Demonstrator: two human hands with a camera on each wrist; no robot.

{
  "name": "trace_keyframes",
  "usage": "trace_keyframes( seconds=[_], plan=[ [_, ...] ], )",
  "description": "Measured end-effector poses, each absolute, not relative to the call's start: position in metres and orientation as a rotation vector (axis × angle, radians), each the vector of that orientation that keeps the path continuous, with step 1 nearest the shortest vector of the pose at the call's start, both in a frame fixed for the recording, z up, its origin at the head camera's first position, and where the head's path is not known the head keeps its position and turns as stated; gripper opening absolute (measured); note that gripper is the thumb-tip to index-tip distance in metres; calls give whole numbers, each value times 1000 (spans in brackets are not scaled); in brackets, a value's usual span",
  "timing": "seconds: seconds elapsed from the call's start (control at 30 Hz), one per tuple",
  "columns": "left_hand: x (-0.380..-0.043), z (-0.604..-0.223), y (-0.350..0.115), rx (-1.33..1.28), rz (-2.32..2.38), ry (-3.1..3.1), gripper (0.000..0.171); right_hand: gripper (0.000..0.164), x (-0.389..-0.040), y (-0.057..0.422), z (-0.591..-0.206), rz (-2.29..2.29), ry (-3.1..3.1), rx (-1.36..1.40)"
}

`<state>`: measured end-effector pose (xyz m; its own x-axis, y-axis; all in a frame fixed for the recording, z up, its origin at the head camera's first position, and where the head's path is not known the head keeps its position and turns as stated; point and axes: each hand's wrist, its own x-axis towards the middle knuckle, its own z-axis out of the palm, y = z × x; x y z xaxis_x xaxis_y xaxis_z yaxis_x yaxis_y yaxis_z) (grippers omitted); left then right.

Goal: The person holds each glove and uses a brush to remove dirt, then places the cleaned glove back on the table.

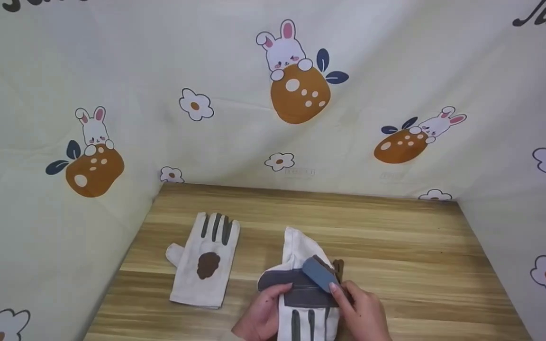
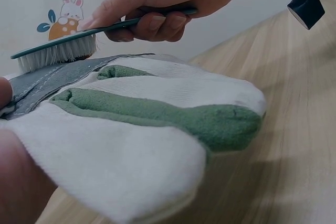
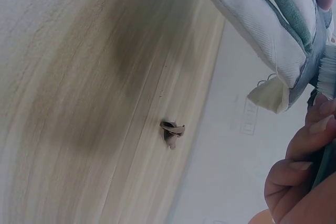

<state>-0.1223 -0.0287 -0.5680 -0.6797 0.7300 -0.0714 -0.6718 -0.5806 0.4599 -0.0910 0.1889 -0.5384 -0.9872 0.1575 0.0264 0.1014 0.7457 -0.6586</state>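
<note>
My left hand [image 1: 262,313] grips a white work glove [image 1: 304,251] by its side, with a dark grey band [image 1: 308,296] across it and green-grey strips along its fingers. The glove's fingers point towards me. In my right hand [image 1: 367,310] is a small blue-green brush [image 1: 319,274], held by its handle. Its white bristles [image 2: 58,55] rest on the grey band in the left wrist view. Some brown material shows beside the brush head. A second white glove [image 1: 192,289] lies flat at the left, a brown patch [image 1: 208,265] on it.
The wood-grain table [image 1: 396,237] is enclosed by pale cloth walls [image 1: 225,142] printed with rabbits and flowers. A small brown crumpled scrap [image 3: 172,134] lies on the table in the right wrist view.
</note>
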Motion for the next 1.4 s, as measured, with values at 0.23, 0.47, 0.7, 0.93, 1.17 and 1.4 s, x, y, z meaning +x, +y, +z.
trace_keyframes(
  seconds=[0.23,0.47,0.7,0.93,1.17,1.4],
  plan=[
    [-124,-568,-31,159,2236,564,45,48,-92,189,-538,1109,-2863,-237],
    [-123,-572,-32,200,2236,534,45,39,-88,186,-541,1045,-2812,-180],
    [-124,-573,-32,229,2250,523,45,41,-89,189,-541,1078,-2822,-199],
    [-126,-572,-31,236,2245,555,42,36,-91,192,-542,1049,-2789,-193],
    [-125,-571,-32,223,2249,565,40,37,-91,195,-543,1038,-2795,-210],
    [-125,-570,-33,211,2251,567,41,39,-90,192,-541,1141,-2776,-247]
  ],
)
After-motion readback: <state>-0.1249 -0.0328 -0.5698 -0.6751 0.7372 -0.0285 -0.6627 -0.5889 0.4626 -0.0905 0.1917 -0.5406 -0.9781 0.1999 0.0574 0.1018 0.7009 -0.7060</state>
